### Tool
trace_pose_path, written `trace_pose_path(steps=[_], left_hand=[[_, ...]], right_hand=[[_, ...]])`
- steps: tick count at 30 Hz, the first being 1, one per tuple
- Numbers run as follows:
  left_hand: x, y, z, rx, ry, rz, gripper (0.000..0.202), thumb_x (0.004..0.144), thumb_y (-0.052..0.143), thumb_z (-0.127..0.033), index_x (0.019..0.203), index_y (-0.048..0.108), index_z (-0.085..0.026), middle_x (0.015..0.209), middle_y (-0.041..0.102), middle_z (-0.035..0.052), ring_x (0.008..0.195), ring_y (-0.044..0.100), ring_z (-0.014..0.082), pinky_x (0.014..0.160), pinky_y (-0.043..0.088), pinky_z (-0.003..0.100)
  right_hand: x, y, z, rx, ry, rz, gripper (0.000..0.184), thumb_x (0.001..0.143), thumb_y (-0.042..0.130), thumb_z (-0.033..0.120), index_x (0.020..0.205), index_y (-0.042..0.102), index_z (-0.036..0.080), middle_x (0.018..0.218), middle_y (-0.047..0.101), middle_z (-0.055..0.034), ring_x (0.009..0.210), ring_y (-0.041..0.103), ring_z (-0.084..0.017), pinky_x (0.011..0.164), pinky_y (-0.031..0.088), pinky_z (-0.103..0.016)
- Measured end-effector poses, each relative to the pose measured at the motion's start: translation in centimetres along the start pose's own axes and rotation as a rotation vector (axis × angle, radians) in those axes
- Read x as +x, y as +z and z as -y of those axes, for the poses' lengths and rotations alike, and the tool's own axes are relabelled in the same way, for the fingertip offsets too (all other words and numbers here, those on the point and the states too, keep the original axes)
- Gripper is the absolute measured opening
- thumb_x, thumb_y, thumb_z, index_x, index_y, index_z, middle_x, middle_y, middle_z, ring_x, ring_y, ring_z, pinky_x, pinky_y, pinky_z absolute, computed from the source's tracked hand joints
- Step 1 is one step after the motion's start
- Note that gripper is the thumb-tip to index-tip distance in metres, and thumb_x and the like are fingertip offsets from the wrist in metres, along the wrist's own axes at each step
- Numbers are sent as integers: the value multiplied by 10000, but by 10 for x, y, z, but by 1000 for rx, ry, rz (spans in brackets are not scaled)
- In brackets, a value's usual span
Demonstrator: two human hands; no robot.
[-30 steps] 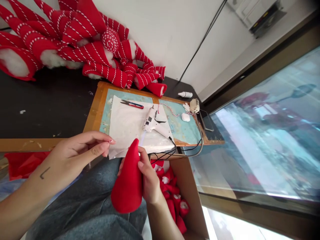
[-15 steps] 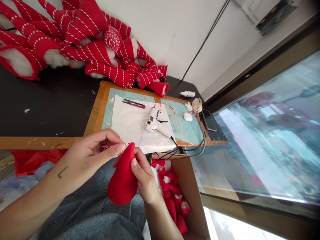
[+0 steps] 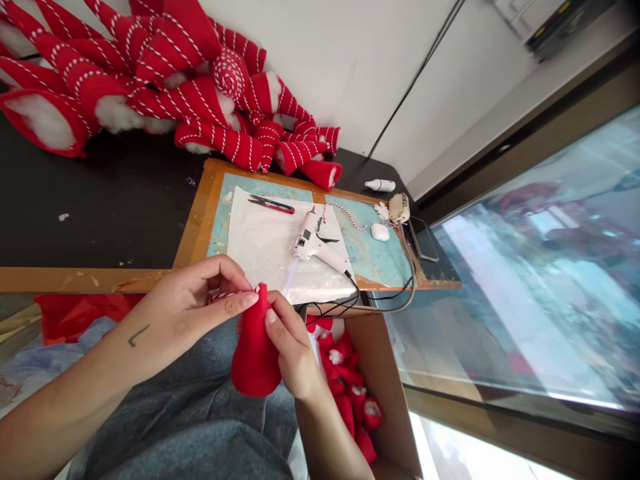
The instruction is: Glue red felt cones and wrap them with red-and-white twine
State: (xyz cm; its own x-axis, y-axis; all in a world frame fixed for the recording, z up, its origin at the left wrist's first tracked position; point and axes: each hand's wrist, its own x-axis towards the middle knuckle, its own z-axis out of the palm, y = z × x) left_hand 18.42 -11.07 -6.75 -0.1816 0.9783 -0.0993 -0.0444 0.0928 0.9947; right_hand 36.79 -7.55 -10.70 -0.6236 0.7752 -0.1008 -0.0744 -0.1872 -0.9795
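Note:
A red felt cone (image 3: 256,353) hangs tip up over my lap, its wide end down. My right hand (image 3: 293,343) grips it on the right side near the tip, thumb in front. With thumb and forefinger, my left hand (image 3: 215,293) pinches a red-and-white twisted cord (image 3: 220,295) against the tip; most of the cord is hidden behind the fingers. Beyond my hands a white glue gun (image 3: 315,243) lies on a white sheet (image 3: 260,243), a glue stick showing at its rear. Thread snips (image 3: 273,204) with a red handle lie left of it.
Stuffed red cones wound with cord (image 3: 200,93) are heaped at the back left. A cardboard box (image 3: 385,373) of red pieces stands below the table's right part. Cord scrap (image 3: 347,217), white bottle (image 3: 381,185), phone (image 3: 424,240) and cables lie at the right, beside a window.
The red cone has turned more upright and shifted slightly right with my hands. The cord end now sits against its tip. The whole view has shifted a little.

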Motion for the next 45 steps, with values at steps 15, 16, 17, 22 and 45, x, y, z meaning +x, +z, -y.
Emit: trace_pose_path(steps=[15, 16, 17, 22, 45], left_hand=[[4, 1, -3, -190, -214, 108, 364, 867, 878, -488, 931, 630, -229, 797, 599, -38, 702, 503, 112, 608, 402, 209], [5, 1, -3, -189, -206, 108, 319, 882, 863, -449, 934, 633, -233, 805, 606, -37, 721, 528, 119, 630, 428, 215], [6, 1, -2, -182, -194, 103, 274, 895, 846, -412, 935, 639, -237, 810, 611, -36, 730, 541, 124, 643, 445, 222], [11, -2, -1, -44, -119, 58, 219, 857, 850, -372, 938, 681, -260, 822, 623, -22, 757, 565, 167, 636, 463, 246], [17, -12, 16, -111, -176, 145, 297, 820, 899, -334, 1082, 785, -252, 955, 766, 43, 858, 674, 192, 738, 549, 268]], right_hand=[[4, -1, 4, -120, -18, 46, 384, 1055, 524, 621, 993, 652, 264, 832, 623, -9, 742, 519, -195, 702, 425, -351], [4, -2, 5, -150, -30, 47, 359, 1067, 518, 581, 996, 651, 254, 832, 623, -4, 746, 522, -186, 710, 418, -344], [3, -3, 6, -187, -42, 47, 335, 1076, 510, 541, 995, 649, 247, 830, 622, 2, 750, 528, -178, 721, 414, -337], [3, -7, 10, -367, -78, 39, 250, 1074, 490, 402, 930, 616, 241, 817, 612, 18, 767, 549, -169, 746, 401, -315], [5, -15, -5, -352, -54, 99, 494, 921, 760, 603, 1237, 564, 277, 1090, 715, -31, 906, 631, -222, 824, 483, -353]])
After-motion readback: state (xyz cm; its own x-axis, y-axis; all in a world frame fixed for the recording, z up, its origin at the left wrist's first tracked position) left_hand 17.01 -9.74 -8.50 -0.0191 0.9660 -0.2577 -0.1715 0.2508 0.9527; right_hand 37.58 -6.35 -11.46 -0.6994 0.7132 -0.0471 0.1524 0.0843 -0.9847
